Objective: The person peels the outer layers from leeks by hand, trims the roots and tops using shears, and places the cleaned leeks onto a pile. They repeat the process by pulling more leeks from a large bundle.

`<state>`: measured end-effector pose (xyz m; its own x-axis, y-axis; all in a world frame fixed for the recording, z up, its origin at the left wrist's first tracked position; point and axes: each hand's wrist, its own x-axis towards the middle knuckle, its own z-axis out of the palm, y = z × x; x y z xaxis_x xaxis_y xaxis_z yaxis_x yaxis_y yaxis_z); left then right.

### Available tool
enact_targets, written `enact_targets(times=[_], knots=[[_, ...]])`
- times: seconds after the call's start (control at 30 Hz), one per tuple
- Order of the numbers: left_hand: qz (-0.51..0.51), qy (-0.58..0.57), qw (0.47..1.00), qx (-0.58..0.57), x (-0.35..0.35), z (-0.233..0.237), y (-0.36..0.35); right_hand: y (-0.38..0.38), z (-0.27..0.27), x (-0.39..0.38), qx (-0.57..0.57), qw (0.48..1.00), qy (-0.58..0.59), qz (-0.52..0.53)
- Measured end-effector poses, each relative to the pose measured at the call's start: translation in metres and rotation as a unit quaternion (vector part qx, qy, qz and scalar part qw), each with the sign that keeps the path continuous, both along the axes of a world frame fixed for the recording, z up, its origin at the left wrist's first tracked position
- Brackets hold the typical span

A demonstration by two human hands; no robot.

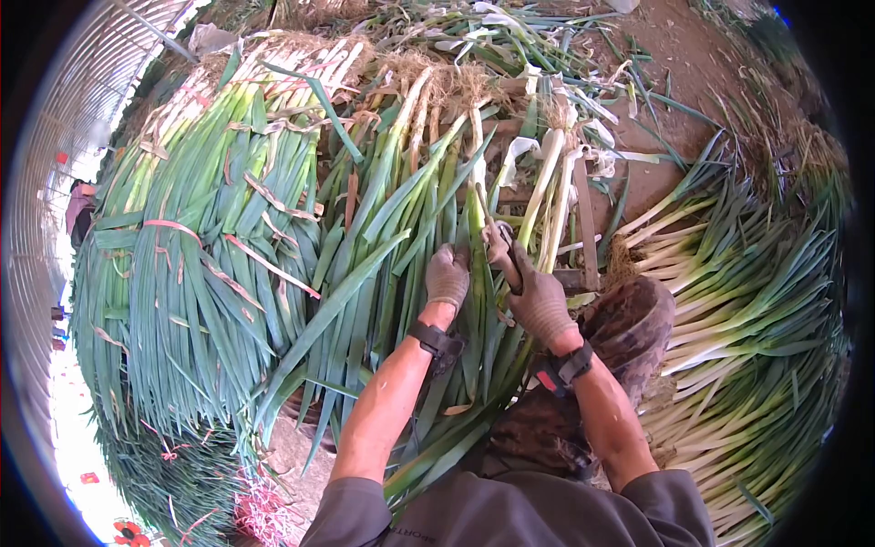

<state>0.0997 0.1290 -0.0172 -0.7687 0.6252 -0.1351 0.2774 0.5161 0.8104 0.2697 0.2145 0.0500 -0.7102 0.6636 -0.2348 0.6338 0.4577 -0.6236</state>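
Note:
My left hand [447, 275], in a grey knit glove, rests with curled fingers on the green leaves of the loose leeks [383, 214] in front of me. Its fingertips are partly hidden against the leaves. To its right, my gloved right hand [542, 305] is wrapped round a dark-handled tool [514, 275]. A brownish, dried-looking strip [499, 244] lies against the tool's far end, so I cannot make out its blade or tip. Pale leek stalks [544, 187] with roots lie just beyond the right hand.
Tied leek bundles [196, 264] with pink bands are piled at the left. More leeks [743, 319] lie in a long heap at the right. Trimmings [510, 36] cover the ground ahead. Pink ties [262, 510] lie at lower left. My bent knee [629, 319] is beside the right hand.

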Motion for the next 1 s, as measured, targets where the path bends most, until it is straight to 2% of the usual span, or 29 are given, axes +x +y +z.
enact_targets(times=[0.2, 0.4, 0.57, 0.77, 0.93, 1.0], knots=[[-0.011, 0.035, 0.999, -0.024, -0.002, 0.001, 0.000, 0.039, -0.005, -0.033, 0.026, 0.999, -0.009, -0.025], [0.005, -0.021, 0.999, 0.027, -0.004, -0.008, -0.002, 0.077, -0.010, -0.071, 0.029, 0.999, -0.024, -0.031], [-0.005, -0.013, 1.000, 0.025, -0.005, -0.010, -0.001, 0.108, -0.029, -0.096, 0.038, 0.998, 0.037, -0.040], [-0.008, -0.080, 0.996, 0.047, -0.001, -0.002, 0.000, 0.105, -0.030, -0.090, 0.022, 0.995, 0.048, -0.084], [-0.014, -0.132, 0.990, 0.055, 0.004, 0.007, 0.002, 0.109, -0.022, -0.084, 0.018, 0.998, 0.012, -0.053], [-0.029, -0.124, 0.991, 0.053, 0.000, -0.003, 0.001, 0.111, -0.028, -0.086, 0.018, 0.997, 0.046, -0.056]])
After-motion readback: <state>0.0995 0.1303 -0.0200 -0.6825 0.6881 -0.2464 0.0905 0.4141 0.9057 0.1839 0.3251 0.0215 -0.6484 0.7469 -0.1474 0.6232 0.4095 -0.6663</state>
